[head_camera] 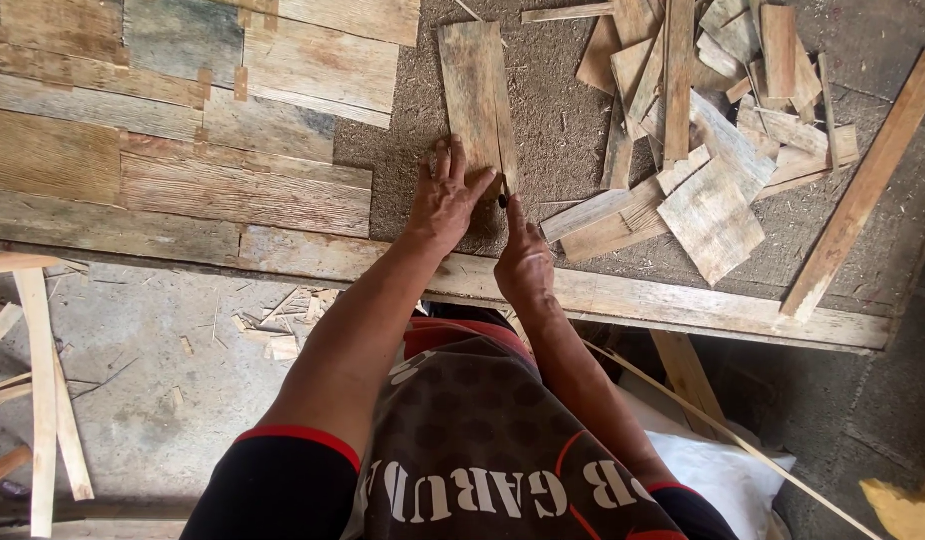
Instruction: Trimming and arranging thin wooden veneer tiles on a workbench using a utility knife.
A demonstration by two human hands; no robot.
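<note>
A weathered wooden plank lies lengthwise on a brown, dusty work board. My left hand presses flat on the plank's near end, fingers spread. My right hand sits just to the right of it, at the plank's near right corner, pinching a small dark marker or pencil whose tip touches the wood.
Fitted planks cover the board's left part. A heap of wood offcuts lies at the right, with a long strip beyond. A wooden rail edges the front. Scraps lie on the concrete floor below.
</note>
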